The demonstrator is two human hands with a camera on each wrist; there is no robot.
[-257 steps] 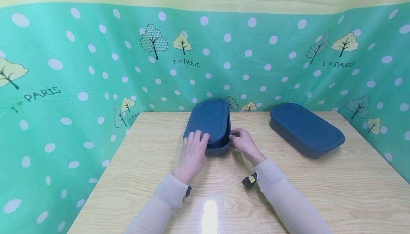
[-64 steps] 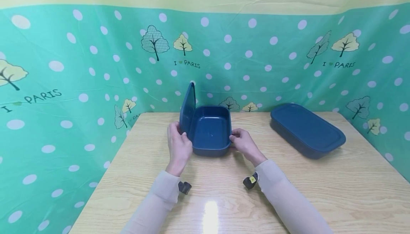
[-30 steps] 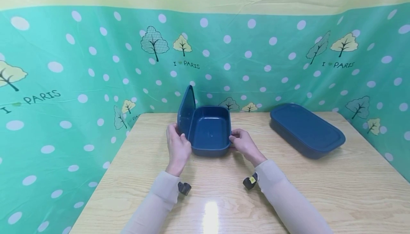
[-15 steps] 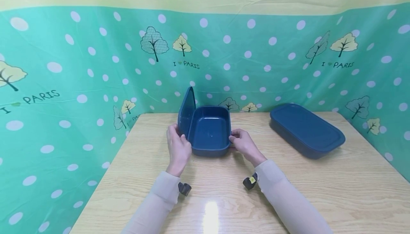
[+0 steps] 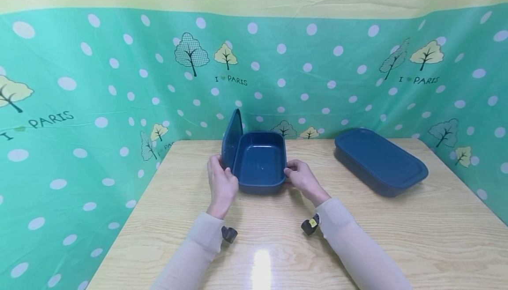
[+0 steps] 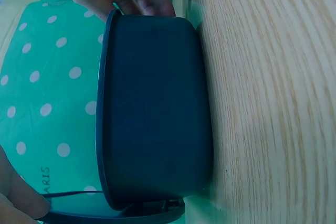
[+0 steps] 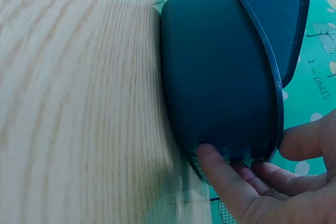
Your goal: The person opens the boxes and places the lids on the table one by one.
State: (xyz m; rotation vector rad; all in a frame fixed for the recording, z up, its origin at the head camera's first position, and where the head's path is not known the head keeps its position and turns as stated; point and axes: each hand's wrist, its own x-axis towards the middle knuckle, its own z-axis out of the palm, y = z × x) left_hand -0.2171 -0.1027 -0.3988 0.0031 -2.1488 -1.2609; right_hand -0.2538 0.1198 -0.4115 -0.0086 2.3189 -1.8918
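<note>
A dark blue rectangular storage box (image 5: 261, 164) stands on the table with its inside bare. Its lid (image 5: 231, 138) is up on edge along the box's left side, meeting it there. My left hand (image 5: 223, 186) holds the lid near its front corner; in the left wrist view the thumb and a finger pinch the lid's edge (image 6: 131, 216). My right hand (image 5: 304, 179) grips the box at its front right, the thumb at the rim and the fingers against the outer wall (image 7: 220, 77), as the right wrist view shows.
A second dark blue box (image 5: 381, 160), its lid on, sits at an angle on the right of the wooden table (image 5: 278, 237). Behind and to the left hangs a green dotted curtain (image 5: 131, 83), close to the table's far edge.
Earlier the lid lay loosely over the box under my left hand; it has since swung up to the left. Over the last second it has barely moved. My right hand has stayed put.
</note>
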